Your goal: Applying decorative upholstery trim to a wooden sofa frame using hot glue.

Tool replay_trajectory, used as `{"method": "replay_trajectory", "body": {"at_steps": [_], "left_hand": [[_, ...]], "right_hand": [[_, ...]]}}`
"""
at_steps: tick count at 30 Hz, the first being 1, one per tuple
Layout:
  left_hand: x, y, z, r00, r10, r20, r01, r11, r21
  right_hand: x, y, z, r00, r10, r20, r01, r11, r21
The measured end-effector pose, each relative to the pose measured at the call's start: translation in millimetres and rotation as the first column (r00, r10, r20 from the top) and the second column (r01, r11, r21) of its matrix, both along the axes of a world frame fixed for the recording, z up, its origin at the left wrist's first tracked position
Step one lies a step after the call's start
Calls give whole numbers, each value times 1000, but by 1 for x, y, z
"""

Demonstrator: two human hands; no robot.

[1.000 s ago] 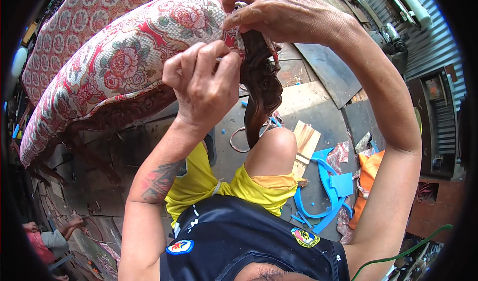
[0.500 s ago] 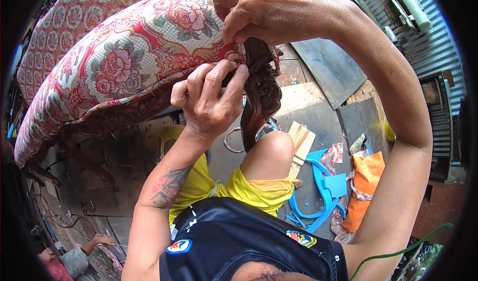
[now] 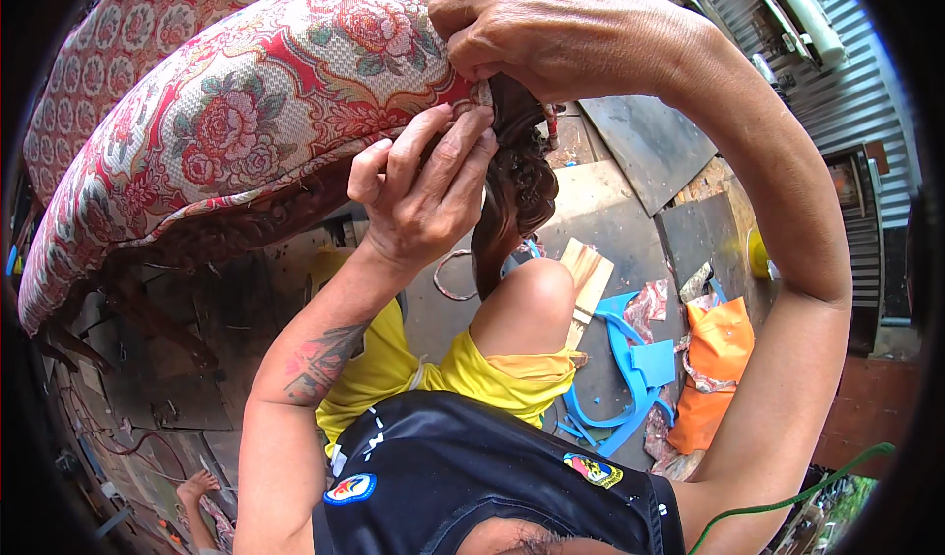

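Observation:
A padded seat (image 3: pixel 226 122) in cream and red rose fabric rests on a carved dark wooden frame (image 3: pixel 522 196) at the upper left. My left hand (image 3: pixel 423 186) has its fingers bent against the piped fabric edge at the seat's corner, near the top of the carved leg. My right hand (image 3: pixel 512 38) arches over the same corner from the right, fingers curled onto the fabric edge, their tips partly hidden. A thin strand, too small to identify, pokes up above the right fingers.
A larger floral piece (image 3: pixel 128 43) stands behind. On the patched floor lie blue foam offcuts (image 3: pixel 650 363), a pale board (image 3: pixel 588 284), an orange cloth (image 3: pixel 719 343) and fabric scraps. Corrugated metal (image 3: pixel 876 161) lines the right. Another person's hand (image 3: pixel 197 486) is at the lower left.
My left hand has shifted right along the fabric edge toward the corner. My right fingers have shifted slightly on the corner. The co-worker at the lower left has moved mostly out of view.

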State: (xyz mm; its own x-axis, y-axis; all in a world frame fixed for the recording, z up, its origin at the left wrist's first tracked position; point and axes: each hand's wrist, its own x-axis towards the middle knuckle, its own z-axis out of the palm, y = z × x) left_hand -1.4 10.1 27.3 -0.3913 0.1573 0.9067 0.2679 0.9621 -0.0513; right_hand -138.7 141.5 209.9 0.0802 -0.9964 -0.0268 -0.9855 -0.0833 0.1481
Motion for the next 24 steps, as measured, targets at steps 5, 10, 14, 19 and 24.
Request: {"method": "replay_trajectory", "body": {"at_steps": [5,10,14,19,24], "left_hand": [[-1,-4,2,1000,-2,17,3,999,-52],[0,-7,3,1000,0,22,2,996,-91],[0,-3,5,1000,2,16,0,997,-81],[3,-6,8,999,24,32,-21,995,-93],[3,-5,7,999,7,42,-3,997,-79]], "right_hand": [[2,-5,13,990,-93,108,82,992,95],[5,-9,23,922,-381,-64,375,922,-93],[-18,-5,7,955,-208,-213,181,974,-138],[9,-24,38,801,-589,108,550,794,260],[13,-19,49,808,-520,279,444,847,291]]}}
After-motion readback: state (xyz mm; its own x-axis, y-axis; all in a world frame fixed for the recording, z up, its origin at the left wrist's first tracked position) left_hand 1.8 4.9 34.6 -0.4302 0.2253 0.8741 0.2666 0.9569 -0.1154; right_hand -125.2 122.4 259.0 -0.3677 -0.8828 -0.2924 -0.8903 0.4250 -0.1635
